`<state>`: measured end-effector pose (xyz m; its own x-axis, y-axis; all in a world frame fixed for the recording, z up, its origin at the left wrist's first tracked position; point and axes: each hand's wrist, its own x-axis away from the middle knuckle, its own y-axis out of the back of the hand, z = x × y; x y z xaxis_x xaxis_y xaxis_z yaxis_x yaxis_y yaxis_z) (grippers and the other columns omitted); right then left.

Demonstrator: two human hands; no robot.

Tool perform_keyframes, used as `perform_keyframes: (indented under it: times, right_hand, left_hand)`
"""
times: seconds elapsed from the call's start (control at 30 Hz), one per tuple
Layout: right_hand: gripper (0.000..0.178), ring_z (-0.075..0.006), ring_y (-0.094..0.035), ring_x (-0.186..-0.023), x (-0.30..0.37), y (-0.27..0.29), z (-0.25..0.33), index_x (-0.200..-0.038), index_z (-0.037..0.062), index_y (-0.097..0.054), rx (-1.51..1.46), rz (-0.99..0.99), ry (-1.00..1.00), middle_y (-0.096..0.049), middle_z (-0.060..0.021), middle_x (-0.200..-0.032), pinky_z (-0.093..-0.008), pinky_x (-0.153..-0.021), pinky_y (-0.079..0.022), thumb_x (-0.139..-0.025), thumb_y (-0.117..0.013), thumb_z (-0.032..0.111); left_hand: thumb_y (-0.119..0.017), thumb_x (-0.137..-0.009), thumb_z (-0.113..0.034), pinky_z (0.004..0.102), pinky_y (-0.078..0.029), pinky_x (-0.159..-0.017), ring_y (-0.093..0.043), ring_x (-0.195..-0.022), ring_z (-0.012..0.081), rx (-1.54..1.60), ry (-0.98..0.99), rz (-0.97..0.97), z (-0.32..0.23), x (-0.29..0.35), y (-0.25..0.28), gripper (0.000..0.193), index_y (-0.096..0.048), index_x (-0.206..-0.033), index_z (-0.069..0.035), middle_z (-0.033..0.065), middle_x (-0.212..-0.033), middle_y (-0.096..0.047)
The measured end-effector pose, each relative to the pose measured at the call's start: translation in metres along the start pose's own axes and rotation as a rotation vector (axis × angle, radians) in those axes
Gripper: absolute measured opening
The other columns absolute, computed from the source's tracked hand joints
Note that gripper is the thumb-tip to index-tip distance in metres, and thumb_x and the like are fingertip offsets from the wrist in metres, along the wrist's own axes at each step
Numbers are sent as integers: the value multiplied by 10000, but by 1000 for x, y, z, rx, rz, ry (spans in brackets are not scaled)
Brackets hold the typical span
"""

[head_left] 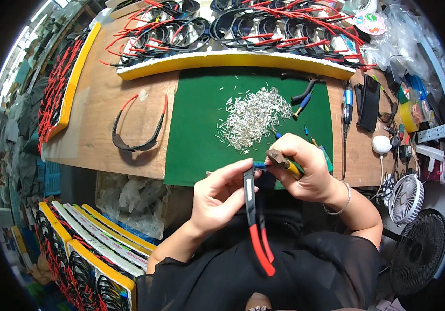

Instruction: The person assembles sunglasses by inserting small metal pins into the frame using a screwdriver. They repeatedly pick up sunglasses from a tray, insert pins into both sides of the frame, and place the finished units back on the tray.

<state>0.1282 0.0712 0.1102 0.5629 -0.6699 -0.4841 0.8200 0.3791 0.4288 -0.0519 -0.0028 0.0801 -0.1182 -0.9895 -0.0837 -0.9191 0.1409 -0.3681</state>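
My left hand (216,196) pinches a pair of black glasses (250,199) near the front frame, with its red-tipped temples hanging down toward me. Closed around a hand tool (279,159) with a worn brown metal head and a yellow handle is my right hand (308,168). Its fingertips meet the blue-tinted front of the glasses, partly covering it. Just beyond my hands, a heap of small silvery pin-like pieces (253,118) lies spread on a green mat (194,124). A second pair of glasses (135,147) rests on the wooden table to the left.
Yellow-edged trays (233,60) full of black and red glasses stand at the back, left and lower left. Black-handled pliers (301,96) and a blue-handled tool (302,105) lie at the mat's far right. A corded screwdriver (347,106) and two fans (406,199) are farther right.
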Motion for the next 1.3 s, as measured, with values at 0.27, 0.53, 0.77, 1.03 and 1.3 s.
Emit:
perform_keyframes:
  times: [0.27,0.53,0.77,1.03,1.3]
  right_hand:
    - [292,-232,-539,-676,-45,3,15,-884,53,-561,378,-10,443,-561,-70,-797,-325,-586,-442,-598,-604,15]
    - [396,-296,-545,-720,8,16,33,-960,18,-546,358,108,-27,-562,-131,-822,-348,-647,-456,-581,-637,-49]
    - [371,-275,-522,-716,33,-2,36,-941,8,-530,399,217,-170,-524,-118,-807,-343,-649,-437,-582,-623,6]
    - [367,-273,-525,-704,31,-5,34,-941,13,-532,370,217,-163,-529,-118,-820,-339,-641,-438,-586,-625,11]
    - [359,-270,-524,-705,33,-1,35,-948,12,-530,366,235,-187,-525,-117,-818,-333,-640,-439,-600,-620,9]
  left_hand:
    - [-547,-870,-120,252,-508,-702,-600,-795,132,545,279,-128,-36,-25,7,254,-397,-1049,-20,83,-898,-591]
    - [-596,-832,-102,268,-489,-753,-591,-808,146,466,220,-139,-39,-3,4,351,-460,-1130,21,92,-960,-584]
    - [-592,-832,-70,247,-466,-745,-585,-807,138,288,69,-203,-12,11,-14,229,-514,-1021,32,110,-938,-602]
    - [-596,-824,-25,214,-445,-746,-545,-815,81,89,-24,-279,-14,15,-16,218,-522,-1016,46,75,-924,-599]
    - [-586,-821,0,235,-449,-770,-554,-852,102,29,-66,-240,-10,14,-19,248,-508,-1048,63,95,-963,-597]
